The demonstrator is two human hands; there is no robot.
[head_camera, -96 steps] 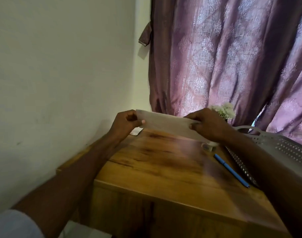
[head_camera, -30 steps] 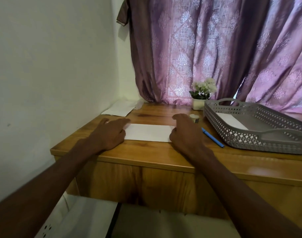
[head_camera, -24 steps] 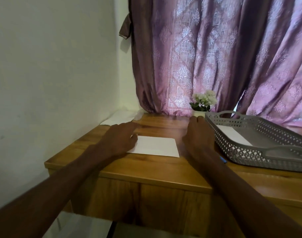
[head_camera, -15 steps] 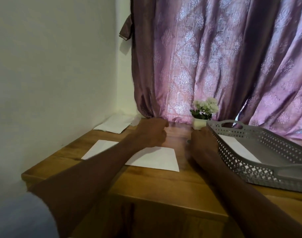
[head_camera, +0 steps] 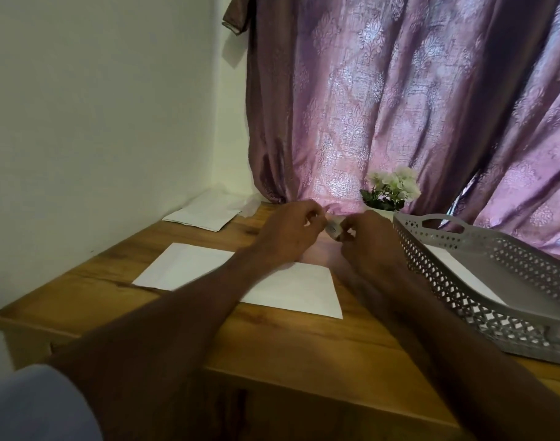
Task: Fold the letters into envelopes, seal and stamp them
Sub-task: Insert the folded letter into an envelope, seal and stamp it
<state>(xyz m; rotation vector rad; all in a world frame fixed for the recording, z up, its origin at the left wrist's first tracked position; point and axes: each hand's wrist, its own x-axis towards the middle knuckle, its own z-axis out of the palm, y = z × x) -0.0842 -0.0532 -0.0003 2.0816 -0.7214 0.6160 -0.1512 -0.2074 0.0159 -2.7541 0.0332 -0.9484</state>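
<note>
Envelope (head_camera: 291, 289), a second ago pressed flat under both palms, now lies free on the desk (head_camera: 272, 345) below the left hand (head_camera: 288, 237) and right hand (head_camera: 367, 240), which pinch a small roll (head_camera: 335, 229) together, probably tape for sealing.

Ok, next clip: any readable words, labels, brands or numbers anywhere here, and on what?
None can be read.
Envelope on the desk: blank face.
Papers in the corner: no print shows.
Small roll between the hands: too blurred to tell.
Tray and curtain: pattern only, no text.
</note>
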